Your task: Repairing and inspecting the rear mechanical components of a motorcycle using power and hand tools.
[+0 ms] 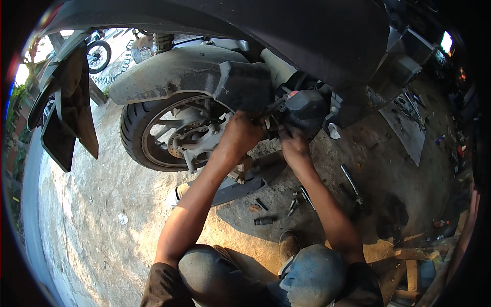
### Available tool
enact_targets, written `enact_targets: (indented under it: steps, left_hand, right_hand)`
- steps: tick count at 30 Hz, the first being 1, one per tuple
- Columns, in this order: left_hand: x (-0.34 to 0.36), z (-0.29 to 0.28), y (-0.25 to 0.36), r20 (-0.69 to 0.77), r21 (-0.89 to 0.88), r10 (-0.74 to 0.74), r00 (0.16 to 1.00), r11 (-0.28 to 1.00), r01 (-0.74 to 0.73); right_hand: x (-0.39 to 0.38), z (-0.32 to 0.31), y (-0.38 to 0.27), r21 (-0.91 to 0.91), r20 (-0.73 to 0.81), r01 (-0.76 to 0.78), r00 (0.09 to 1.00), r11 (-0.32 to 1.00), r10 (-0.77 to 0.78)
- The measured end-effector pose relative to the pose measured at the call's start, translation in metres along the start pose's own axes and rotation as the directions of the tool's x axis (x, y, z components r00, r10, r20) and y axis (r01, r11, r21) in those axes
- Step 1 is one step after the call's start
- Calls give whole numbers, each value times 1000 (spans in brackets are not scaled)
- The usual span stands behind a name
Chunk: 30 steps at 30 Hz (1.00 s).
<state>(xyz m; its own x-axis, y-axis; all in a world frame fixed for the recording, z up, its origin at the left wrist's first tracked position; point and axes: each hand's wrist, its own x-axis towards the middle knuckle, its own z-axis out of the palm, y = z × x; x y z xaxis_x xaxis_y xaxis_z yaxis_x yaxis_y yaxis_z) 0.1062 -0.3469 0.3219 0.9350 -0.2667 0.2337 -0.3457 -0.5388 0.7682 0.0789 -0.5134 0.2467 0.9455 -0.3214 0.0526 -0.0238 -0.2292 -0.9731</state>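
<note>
Both my hands reach up to the side of a scooter, between its rear wheel [134,135] and a black plastic housing [306,106]. My left hand [242,134] is closed, back of the hand up, below a black cover [243,84] behind the mudguard [163,77]. Its fingertips are hidden behind the hand. Close to its right, my right hand [295,146] has its fingers bent together under the housing. What either hand grips is hidden in shadow. Left of my left wrist, a brake disc [177,144] shows on the wheel.
On the concrete floor lie a long metal ratchet handle [351,179], a dark socket [264,221] and several smaller tools. A black exhaust silencer [240,190] lies under my forearms. Body panels [66,117] hang at the left; a flat sheet [406,130] with tools is at right.
</note>
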Motion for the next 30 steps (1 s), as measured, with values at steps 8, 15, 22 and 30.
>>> enact_targets:
  steps: [8,15,22,30]
  left_hand:
    - [0,3,-5,-27,10,-9,1000,1000,9]
    - [1,5,-6,-10,-5,-43,999,999,43]
    - [-1,4,-4,-18,54,-42,999,998,43]
    - [5,11,-16,-30,41,72,997,997,-71]
  right_hand:
    - [0,-24,-26,665,610,-652,756,363,240]
    - [-21,-6,-37,-639,117,373,911,672,-395]
    - [3,-26,-32,350,374,-507,847,788,379]
    - [-16,-13,-42,-700,137,385,899,602,-417]
